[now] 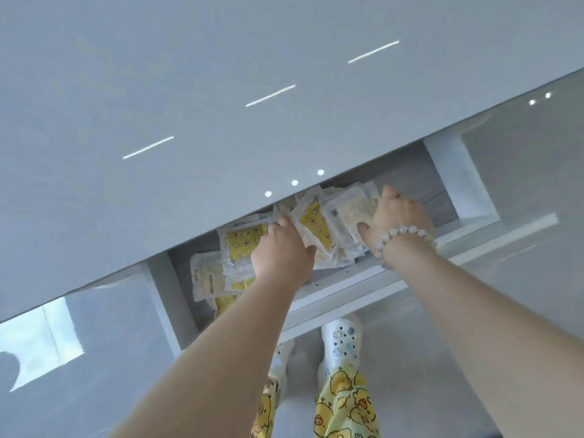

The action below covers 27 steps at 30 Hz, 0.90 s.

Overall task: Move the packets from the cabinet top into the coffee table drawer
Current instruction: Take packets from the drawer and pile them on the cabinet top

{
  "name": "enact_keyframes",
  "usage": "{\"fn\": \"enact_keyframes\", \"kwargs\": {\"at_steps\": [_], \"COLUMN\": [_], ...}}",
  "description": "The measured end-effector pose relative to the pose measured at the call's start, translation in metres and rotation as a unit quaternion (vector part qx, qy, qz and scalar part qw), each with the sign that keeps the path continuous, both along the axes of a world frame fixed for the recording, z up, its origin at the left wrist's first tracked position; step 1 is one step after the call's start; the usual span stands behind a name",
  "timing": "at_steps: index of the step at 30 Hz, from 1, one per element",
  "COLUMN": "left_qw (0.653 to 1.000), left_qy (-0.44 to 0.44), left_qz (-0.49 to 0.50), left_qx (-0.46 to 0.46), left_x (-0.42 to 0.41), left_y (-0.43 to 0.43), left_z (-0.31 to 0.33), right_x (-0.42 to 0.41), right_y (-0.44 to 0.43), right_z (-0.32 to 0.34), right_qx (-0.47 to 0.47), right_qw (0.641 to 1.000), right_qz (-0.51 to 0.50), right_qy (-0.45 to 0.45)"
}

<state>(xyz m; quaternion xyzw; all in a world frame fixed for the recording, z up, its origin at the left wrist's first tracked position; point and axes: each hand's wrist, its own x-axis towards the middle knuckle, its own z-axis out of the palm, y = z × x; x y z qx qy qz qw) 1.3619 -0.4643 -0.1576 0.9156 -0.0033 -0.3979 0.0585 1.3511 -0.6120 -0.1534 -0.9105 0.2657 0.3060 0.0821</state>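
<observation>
The coffee table drawer (335, 276) is pulled open below the glossy grey table top (189, 90). Inside lie several white and yellow packets (240, 241). Both hands reach into the drawer. My left hand (281, 251) and my right hand (395, 216) press from either side on a stack of packets (328, 222) at the drawer's middle, fingers curled around its edges. More packets (208, 276) lie loose at the drawer's left end, partly hidden by my left forearm. The back of the drawer is hidden under the table top.
The table top overhangs the drawer's far side. The drawer's white front panel (363, 298) stands between the packets and my feet in white shoes (341, 339). A beaded bracelet (404, 235) sits on my right wrist. Glossy grey floor lies all around.
</observation>
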Motion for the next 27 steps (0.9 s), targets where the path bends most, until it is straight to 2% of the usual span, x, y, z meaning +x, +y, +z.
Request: {"fn": "enact_keyframes", "kwargs": {"at_steps": [3, 6, 11, 18, 22, 27], "left_qw": [0.998, 0.984, 0.962, 0.944, 0.931, 0.911], "left_qy": [-0.013, -0.086, -0.185, -0.319, -0.362, -0.408], "left_qz": [-0.066, -0.152, -0.201, -0.087, -0.038, 0.040], "left_qx": [-0.015, -0.033, -0.026, -0.015, 0.010, 0.033], "left_x": [0.008, 0.027, 0.061, 0.071, 0.064, 0.048], "left_y": [0.007, 0.015, 0.042, 0.100, 0.134, 0.167], "left_z": [0.063, 0.140, 0.269, 0.397, 0.439, 0.471], "right_x": [0.009, 0.019, 0.035, 0.057, 0.069, 0.078], "right_y": [0.009, 0.011, 0.019, 0.074, 0.109, 0.153], "right_z": [0.069, 0.147, 0.270, 0.401, 0.447, 0.484], "right_qx": [0.001, -0.007, -0.005, 0.028, 0.037, 0.034], "right_qw": [0.997, 0.979, 0.958, 0.916, 0.893, 0.847], "right_qz": [0.061, 0.153, 0.214, 0.288, 0.347, 0.430], "right_qy": [-0.053, -0.132, -0.188, -0.278, -0.285, -0.311]}}
